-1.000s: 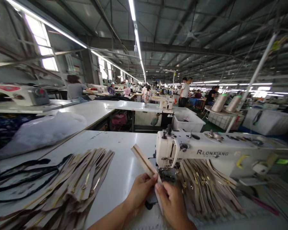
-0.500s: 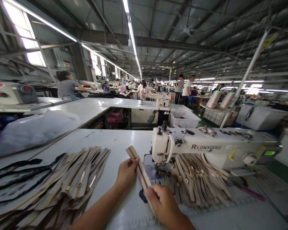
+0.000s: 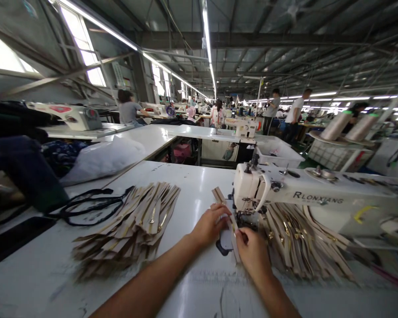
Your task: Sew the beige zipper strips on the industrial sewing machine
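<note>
The one camera sat on my head, looking forward and down across the glossy white surface (image 3: pixel 192 185), close above my hands, hall stretching beyond.

"RLONXIANG" stands in dark capitals on the white arm of the near sewing machine (image 3: pixel 318 194), at right. The far sewing machine (image 3: pixel 243 127) carries a line of orange lettering too small to read. A sign (image 3: pixel 118 77) on the far left wall shows marks that are blurred past reading.

Both forearms bare — no sleeves; hands (image 3: pixel 232 243) ungloved, ringless.
</note>
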